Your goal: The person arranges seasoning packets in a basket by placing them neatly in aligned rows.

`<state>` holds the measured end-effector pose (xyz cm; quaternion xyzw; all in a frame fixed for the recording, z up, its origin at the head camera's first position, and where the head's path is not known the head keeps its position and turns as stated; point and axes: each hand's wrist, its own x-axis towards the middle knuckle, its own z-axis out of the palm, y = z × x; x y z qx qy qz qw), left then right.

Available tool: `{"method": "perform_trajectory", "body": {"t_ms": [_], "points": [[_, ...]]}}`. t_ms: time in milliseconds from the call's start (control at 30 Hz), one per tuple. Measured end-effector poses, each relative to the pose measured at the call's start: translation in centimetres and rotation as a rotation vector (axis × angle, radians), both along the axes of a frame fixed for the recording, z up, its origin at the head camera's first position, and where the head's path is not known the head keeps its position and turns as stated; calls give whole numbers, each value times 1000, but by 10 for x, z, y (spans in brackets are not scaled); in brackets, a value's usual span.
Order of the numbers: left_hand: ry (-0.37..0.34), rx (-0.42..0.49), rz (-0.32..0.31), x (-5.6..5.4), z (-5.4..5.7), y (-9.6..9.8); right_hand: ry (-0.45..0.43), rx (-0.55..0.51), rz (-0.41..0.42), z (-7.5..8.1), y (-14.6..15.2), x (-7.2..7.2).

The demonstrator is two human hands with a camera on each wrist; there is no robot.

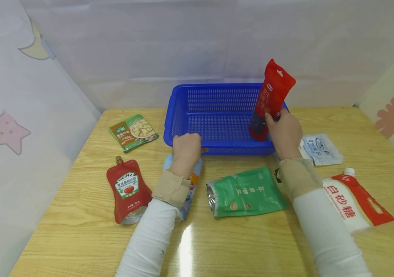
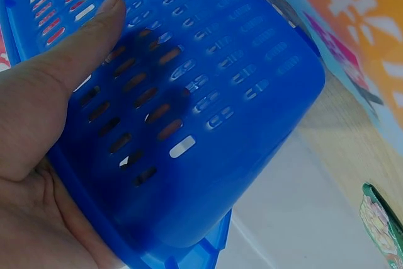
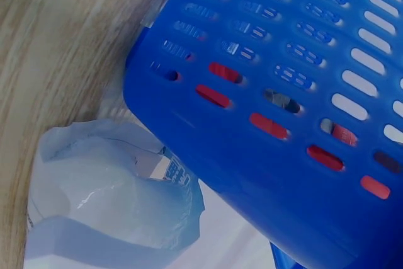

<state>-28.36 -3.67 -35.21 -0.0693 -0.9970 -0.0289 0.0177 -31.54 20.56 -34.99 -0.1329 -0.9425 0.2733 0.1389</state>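
A blue plastic basket [image 1: 217, 151] with slotted walls stands at the back of the table. My left hand [image 1: 187, 148] grips its front left rim; in the left wrist view the thumb [image 2: 94, 39] lies on the outside of the wall, with the fingers behind it. With my right hand [image 1: 285, 132] I hold a tall red packet [image 1: 276, 86] by its edge, thumb on its front. The packet leans upright at the basket's right end, its lower part inside. In the right wrist view, red shows through the basket's slots [image 3: 267, 126], and the hand is out of sight.
Around the basket lie a green soup packet [image 1: 136, 130], a red ketchup pouch [image 1: 127, 188], a light blue packet [image 1: 185, 207] under my left wrist, a green pouch [image 1: 252, 192], a white-and-blue pouch [image 1: 323, 150] and a sugar pouch [image 1: 353, 204]. A papered wall [image 1: 141, 50] rises behind.
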Motion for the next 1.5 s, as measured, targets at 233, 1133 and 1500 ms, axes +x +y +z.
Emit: {"method": "perform_trajectory", "body": {"t_ms": [233,1133,1500], "points": [[9,-3,7,1,2,-1,5,-23,10,5,-3,0],[19,-40,8,-1,3,4,26,-293,48,6,8,5],[23,-60,10,0,-1,4,94,-294,57,1,14,8]]}}
